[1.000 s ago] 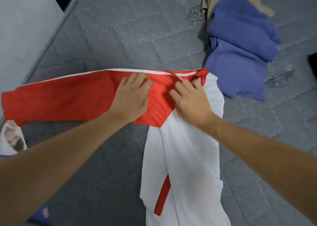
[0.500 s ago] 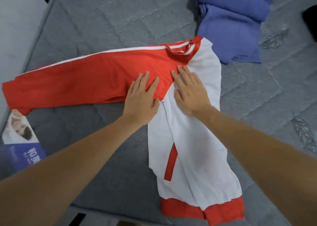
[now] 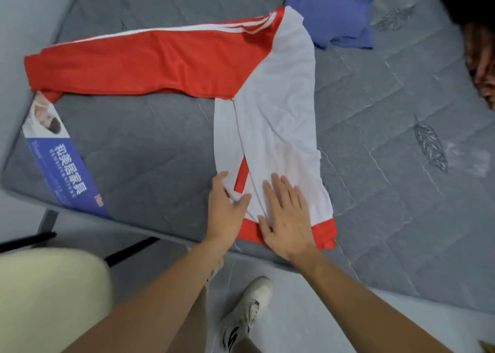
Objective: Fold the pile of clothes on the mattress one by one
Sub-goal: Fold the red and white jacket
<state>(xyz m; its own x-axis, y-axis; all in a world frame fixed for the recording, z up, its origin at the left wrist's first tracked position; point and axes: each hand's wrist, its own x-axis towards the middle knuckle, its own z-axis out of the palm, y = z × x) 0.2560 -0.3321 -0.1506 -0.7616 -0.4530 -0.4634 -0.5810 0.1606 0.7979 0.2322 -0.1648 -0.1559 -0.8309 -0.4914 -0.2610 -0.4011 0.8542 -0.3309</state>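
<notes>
- Two hands flat on one garment: left hand (image 3: 227, 208) and right hand (image 3: 288, 216) both laid palm-down, fingers straight and spread, gripping nothing.
- Red-and-white jacket (image 3: 273, 117) spread on the grey mattress (image 3: 388, 138), body folded lengthwise into a narrow white panel running from collar down to red hem band (image 3: 325, 233) at the near edge.
- Left hand pressed on the white panel beside the short red pocket stripe (image 3: 241, 177); right hand across the lower panel, heel of the palm over the hem band.
- Red sleeve (image 3: 139, 63) stretched out sideways toward the wall, white stripes along its far edge, cuff close to the printed mattress label (image 3: 56, 159). Not yet folded in.
- Step judged in hand: smoothing the folded body flat (first stage of the fold, well short of finished).
- Next move judged to call for: lifting the sleeve near the cuff and laying it across or down the white panel, one hand kept on the body to stop it sliding; then folding hem toward collar.
- Blue garments (image 3: 334, 12) heaped at the far side, touching or just beside the jacket's shoulder (folded state cannot be told).
- Dark item (image 3: 471, 1) at the far right corner, too cropped to identify.
- White sneaker (image 3: 246, 312) on the floor below the mattress edge.
</notes>
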